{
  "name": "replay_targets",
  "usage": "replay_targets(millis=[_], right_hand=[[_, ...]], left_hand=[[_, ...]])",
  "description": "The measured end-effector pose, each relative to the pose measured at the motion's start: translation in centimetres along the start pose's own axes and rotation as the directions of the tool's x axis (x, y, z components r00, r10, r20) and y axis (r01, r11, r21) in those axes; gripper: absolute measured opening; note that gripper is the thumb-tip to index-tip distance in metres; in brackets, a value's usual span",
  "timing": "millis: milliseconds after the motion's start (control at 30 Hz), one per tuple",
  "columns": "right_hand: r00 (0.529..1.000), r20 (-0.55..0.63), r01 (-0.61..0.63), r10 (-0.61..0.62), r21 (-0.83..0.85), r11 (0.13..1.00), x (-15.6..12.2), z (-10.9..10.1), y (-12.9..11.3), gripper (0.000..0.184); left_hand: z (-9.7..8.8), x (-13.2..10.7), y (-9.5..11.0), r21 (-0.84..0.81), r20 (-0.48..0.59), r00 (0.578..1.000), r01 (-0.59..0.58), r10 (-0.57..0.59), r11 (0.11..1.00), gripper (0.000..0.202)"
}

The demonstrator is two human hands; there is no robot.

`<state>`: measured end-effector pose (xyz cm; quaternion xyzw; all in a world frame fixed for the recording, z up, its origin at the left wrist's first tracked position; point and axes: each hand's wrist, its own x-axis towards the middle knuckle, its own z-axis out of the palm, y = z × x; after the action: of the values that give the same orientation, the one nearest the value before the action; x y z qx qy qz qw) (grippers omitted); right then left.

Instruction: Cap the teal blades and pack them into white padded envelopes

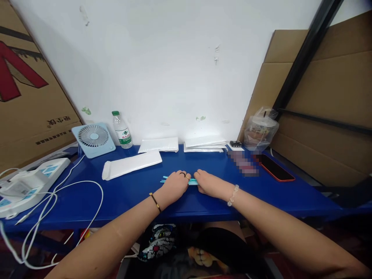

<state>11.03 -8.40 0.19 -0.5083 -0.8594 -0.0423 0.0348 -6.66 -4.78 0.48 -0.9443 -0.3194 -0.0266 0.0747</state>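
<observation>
A bundle of thin light-blue sticks (193, 182) lies level, low over the blue table's front half; their exact kind is too small to tell. My left hand (175, 186) is closed around the left part of the bundle, and several tips stick out past its far side. Closed on the right end is my right hand (209, 184), a short way from the left one. Between the two hands a short stretch of the sticks shows. The fingers cover the rest.
White padded envelopes (159, 144) and a white stack (205, 144) lie along the wall; one long white envelope (132, 164) is nearer. A blue fan (93, 137), water bottle (122, 131), power strip (35, 190) and loose white cable stand left. Right are a phone (274, 167) and bagged cup (259, 131).
</observation>
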Motion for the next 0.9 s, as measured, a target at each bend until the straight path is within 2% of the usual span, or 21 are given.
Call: replay_targets(millis=[167, 267, 333, 400, 500, 567, 600, 633, 733, 833, 900], right_hand=[[0.99, 0.136, 0.047, -0.038, -0.07, 0.996, 1.4, -0.7, 0.2, 0.023], [0.98, 0.187, 0.073, -0.06, -0.063, 0.995, 2.3, -1.3, 0.2, 0.026], [0.981, 0.187, 0.063, -0.053, -0.048, 0.997, 2.6, -2.4, 0.4, 0.028], [0.987, 0.157, 0.039, -0.035, -0.019, 0.999, 2.8, -4.5, 0.8, 0.029], [0.996, 0.078, 0.033, -0.038, 0.067, 0.997, 2.5, -9.2, 1.5, 0.03], [0.994, -0.061, 0.104, -0.095, 0.158, 0.982, 2.3, -12.2, 1.6, 0.044], [0.984, -0.138, 0.141, -0.115, 0.196, 0.971, 2.3, -13.4, 1.5, 0.047], [0.971, -0.204, 0.169, -0.123, 0.229, 0.958, 2.4, -14.2, 1.3, 0.042], [0.947, -0.277, 0.238, -0.164, 0.256, 0.937, 3.2, -14.0, 0.1, 0.028], [0.96, -0.225, 0.228, -0.168, 0.275, 0.934, 3.9, -11.6, -0.7, 0.029], [0.96, -0.252, 0.21, -0.124, 0.347, 0.914, 3.6, -10.1, -0.5, 0.027]], left_hand=[[0.4, 0.4, -0.4, -0.145, 0.039, 0.999, 0.029, -0.024, 0.989, 0.018], [0.5, 0.7, -0.7, -0.153, 0.0, 0.999, 0.036, -0.037, 0.987, 0.019], [0.5, 1.1, -1.0, -0.165, -0.033, 0.998, 0.05, -0.056, 0.985, 0.021], [0.1, 1.8, -1.3, -0.214, -0.062, 0.992, 0.098, -0.113, 0.972, 0.023], [-0.9, 3.1, -1.5, -0.389, -0.15, 0.961, 0.16, -0.234, 0.907, 0.022], [-1.9, 4.0, -1.3, -0.559, -0.241, 0.926, 0.114, -0.292, 0.822, 0.021], [-2.2, 4.3, -1.0, -0.641, -0.272, 0.905, 0.084, -0.328, 0.763, 0.023], [-2.5, 4.7, -0.7, -0.713, -0.281, 0.89, 0.059, -0.361, 0.699, 0.026], [-2.1, 5.3, 0.5, -0.85, -0.198, 0.879, 0.067, -0.434, 0.523, 0.032], [-0.6, 5.3, 1.3, -0.907, -0.123, 0.879, 0.088, -0.46, 0.411, 0.026], [0.2, 5.2, 1.5, -0.934, -0.096, 0.884, 0.079, -0.458, 0.347, 0.025]])
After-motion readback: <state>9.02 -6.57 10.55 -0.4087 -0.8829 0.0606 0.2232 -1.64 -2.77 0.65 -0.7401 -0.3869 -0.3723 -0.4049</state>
